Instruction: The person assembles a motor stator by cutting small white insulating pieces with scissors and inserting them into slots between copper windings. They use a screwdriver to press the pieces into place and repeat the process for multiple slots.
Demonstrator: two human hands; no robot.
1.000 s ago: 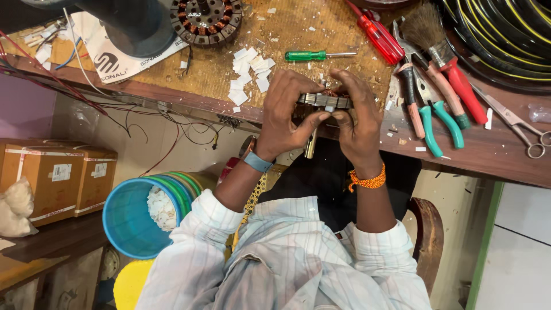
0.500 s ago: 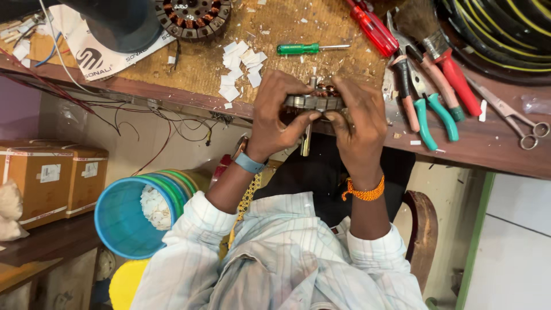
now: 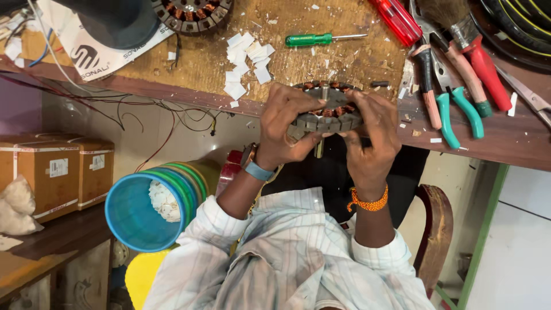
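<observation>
Both hands grip one thing — the left hand (image 3: 282, 127) and right hand (image 3: 372, 138) are curled shut around a round stator (image 3: 328, 110) with copper windings, held just at the near edge of the workbench (image 3: 505, 140). Left of the person's lap stands a blue bucket (image 3: 135, 213). On the bench lie teal-handled pliers (image 3: 456, 112), a green screwdriver (image 3: 321, 39) and white paper scraps (image 3: 244, 60) — all apart from the stator.
</observation>
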